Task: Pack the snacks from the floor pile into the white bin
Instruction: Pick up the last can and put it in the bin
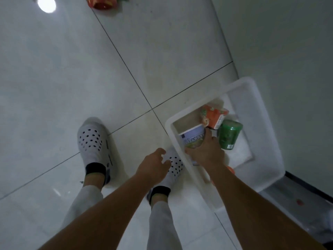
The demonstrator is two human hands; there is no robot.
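Reaching down into the white bin (266, 123), the right hand (207, 152) has its fingers (209, 136) wrapped over a pale cup of instant food (193, 138), which lies on its side against the bin's near-left wall. Just beyond the cup, inside the bin, sits an orange snack pack (213, 115), and beside that a green container (228, 134) on its side. The left hand (153, 164) hangs just outside the bin's left wall, above a white perforated shoe (175, 166), fingers loosely spread and holding nothing. Far from the bin, across the tiled floor (72, 69), a red snack bag (102, 2) lies at the top edge of view
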